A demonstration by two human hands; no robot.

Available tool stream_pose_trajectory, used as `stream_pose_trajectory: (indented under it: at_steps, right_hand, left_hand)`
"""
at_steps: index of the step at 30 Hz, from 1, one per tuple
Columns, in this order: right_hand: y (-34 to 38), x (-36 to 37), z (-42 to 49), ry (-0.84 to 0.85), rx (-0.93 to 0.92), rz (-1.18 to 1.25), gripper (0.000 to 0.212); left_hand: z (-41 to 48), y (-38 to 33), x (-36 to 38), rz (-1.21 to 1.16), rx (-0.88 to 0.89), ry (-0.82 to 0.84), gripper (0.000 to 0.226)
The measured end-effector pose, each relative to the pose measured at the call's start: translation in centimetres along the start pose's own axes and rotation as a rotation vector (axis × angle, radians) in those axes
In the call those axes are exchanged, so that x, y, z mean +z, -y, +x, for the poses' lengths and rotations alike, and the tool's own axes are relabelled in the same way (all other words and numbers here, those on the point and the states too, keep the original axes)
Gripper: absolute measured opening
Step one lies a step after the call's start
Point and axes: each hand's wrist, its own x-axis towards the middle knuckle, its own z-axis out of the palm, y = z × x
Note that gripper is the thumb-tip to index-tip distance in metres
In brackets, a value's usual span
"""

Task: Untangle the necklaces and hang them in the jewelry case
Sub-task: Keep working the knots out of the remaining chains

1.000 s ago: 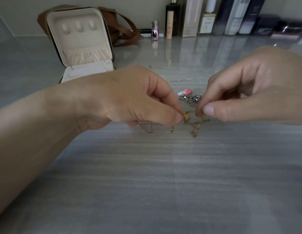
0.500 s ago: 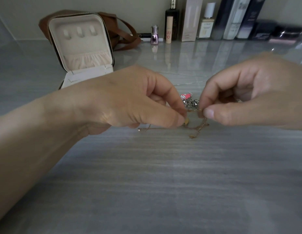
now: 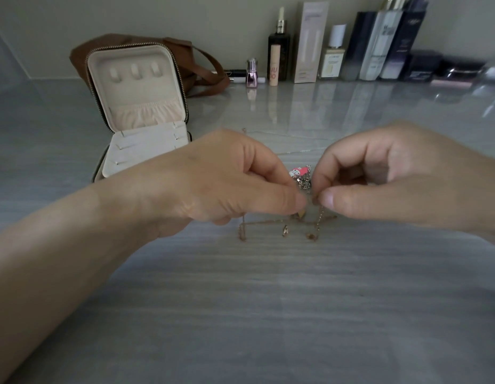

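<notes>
A tangled gold necklace [image 3: 285,224] lies partly on the grey table, with small pendants hanging from it. My left hand [image 3: 227,178] pinches one part of it between thumb and forefinger. My right hand [image 3: 393,176] pinches the chain a finger's width to the right. Behind the fingertips sits a silver chain with a pink charm [image 3: 301,173]. A thin silver necklace [image 3: 282,134] lies stretched out farther back. The cream jewelry case [image 3: 138,106] stands open at the back left, its lid upright with three hooks and an elastic pocket.
A brown bag [image 3: 204,67] lies behind the case. Bottles and boxes of cosmetics [image 3: 335,48] line the back wall from centre to right. The glossy grey table [image 3: 268,300] spreads toward me.
My fingertips have drawn closer together on the gold chain. The chain has sagged, so more of it and its pendants rests on the table.
</notes>
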Motion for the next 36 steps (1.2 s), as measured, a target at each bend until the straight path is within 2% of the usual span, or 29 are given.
stream_pose_trajectory:
  at_steps: [7, 10, 14, 18, 21, 25, 36]
  right_hand:
    - [0.12, 0.42, 0.08, 0.055, 0.098, 0.186, 0.007]
    - [0.13, 0.37, 0.14, 0.053, 0.104, 0.205, 0.013]
    - [-0.13, 0.35, 0.22, 0.038, 0.117, 0.226, 0.014]
    - [-0.62, 0.16, 0.23, 0.034, 0.15, 0.229, 0.014]
    - [-0.73, 0.18, 0.28, 0.023, 0.161, 0.234, 0.013]
    - [-0.29, 0.22, 0.15, 0.021, 0.167, 0.217, 0.024]
    - [0.22, 0.02, -0.27, 0.233, 0.253, 0.156, 0.021]
  left_hand:
    - [-0.08, 0.0, -0.26, 0.024, -0.019, 0.021, 0.005]
    - [-0.08, -0.07, -0.07, 0.025, -0.02, 0.013, 0.012]
    - [-0.04, 0.05, 0.16, 0.0, -0.022, 0.025, 0.003]
    - [0.07, 0.41, 0.13, 0.015, -0.021, 0.046, 0.01]
    - [0.05, 0.3, 0.03, 0.029, -0.038, 0.038, 0.007]
    - [0.07, 0.23, -0.06, 0.051, -0.047, 0.018, 0.008]
    - [-0.26, 0.08, -0.19, 0.063, -0.047, 0.11, 0.005]
